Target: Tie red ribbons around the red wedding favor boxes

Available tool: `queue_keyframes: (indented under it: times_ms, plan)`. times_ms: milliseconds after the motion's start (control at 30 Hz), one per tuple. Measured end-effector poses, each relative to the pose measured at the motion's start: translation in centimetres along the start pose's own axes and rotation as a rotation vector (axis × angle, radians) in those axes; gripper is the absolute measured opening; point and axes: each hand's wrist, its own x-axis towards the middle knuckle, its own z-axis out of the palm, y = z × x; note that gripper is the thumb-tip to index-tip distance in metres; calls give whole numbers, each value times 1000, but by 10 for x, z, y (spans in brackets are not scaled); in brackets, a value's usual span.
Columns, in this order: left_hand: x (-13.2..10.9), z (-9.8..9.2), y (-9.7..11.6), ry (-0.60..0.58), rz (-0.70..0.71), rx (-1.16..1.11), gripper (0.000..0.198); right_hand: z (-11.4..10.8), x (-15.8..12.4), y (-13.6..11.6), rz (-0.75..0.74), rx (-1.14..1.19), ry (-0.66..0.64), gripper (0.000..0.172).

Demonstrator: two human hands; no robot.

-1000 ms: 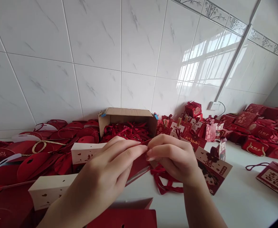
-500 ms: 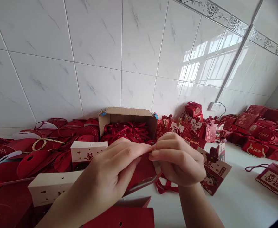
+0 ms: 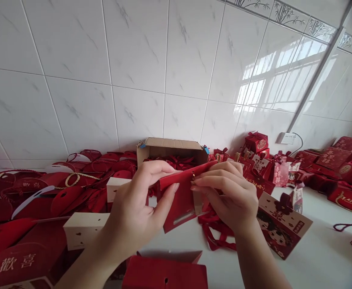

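My left hand (image 3: 139,212) grips the top flap of a red paper gift box (image 3: 180,202), thumb on the near face and fingers behind. The box tilts above the white table and has a clear strip low on its side. At a small hole in the flap, my right hand (image 3: 231,196) pinches a tiny gold-coloured piece, partly hidden by the fingertips. Below that hand a dark red ribbon (image 3: 213,237) hangs or lies in loops; whether it joins the box is hidden. Nearest me stands another red gift box (image 3: 165,271) with a hole in its flap.
A cardboard box (image 3: 172,143) of red ribbons stands against the tiled wall. Red gift boxes (image 3: 34,196) crowd the left. A printed gift box (image 3: 279,228) lies right of my hand, with more boxes (image 3: 323,160) behind. A power strip (image 3: 286,138) is on the wall.
My hands have drawn apart, and the held box now shows its flap and hole. The view has turned left, so the surroundings sit farther right.
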Motion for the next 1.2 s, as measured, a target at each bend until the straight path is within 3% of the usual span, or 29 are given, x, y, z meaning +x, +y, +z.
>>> queue_keyframes:
  times_ms: [233, 533, 667, 700, 767, 833, 900, 1000, 1067, 1133, 1200]
  plan:
    - [0, 0, 1, -18, 69, 8, 37, 0, 0, 0, 31, -110, 101, 13]
    - [-1, 1, 2, -36, 125, -19, 37, -2, -3, 7, 50, -15, 86, 15]
    - [-1, 2, -1, -36, 132, -96, 37, 5, -4, 6, 296, 297, 127, 44]
    - [-1, 2, -2, -30, 135, -114, 37, 7, -4, 6, 391, 375, 116, 44]
    - [0, 3, -4, -38, 120, -111, 36, 12, -5, 4, 535, 452, 107, 27]
    - [0, 4, -5, -62, 54, -66, 37, 17, -5, 2, 581, 413, 159, 23]
    - [-1, 8, -7, -103, -31, -9, 56, 21, -5, 0, 565, 334, 230, 26]
    - [-5, 19, -14, -138, -159, 96, 102, 22, -6, -2, 516, 252, 280, 22]
    - [-6, 26, -23, -140, -274, 163, 112, 21, -6, -3, 488, 206, 294, 21]
    - [-5, 28, -31, -193, -413, 136, 93, 19, -7, -1, 453, 152, 298, 20]
    - [-1, 22, -36, -307, -520, 69, 46, 16, -8, 3, 409, 93, 298, 20]
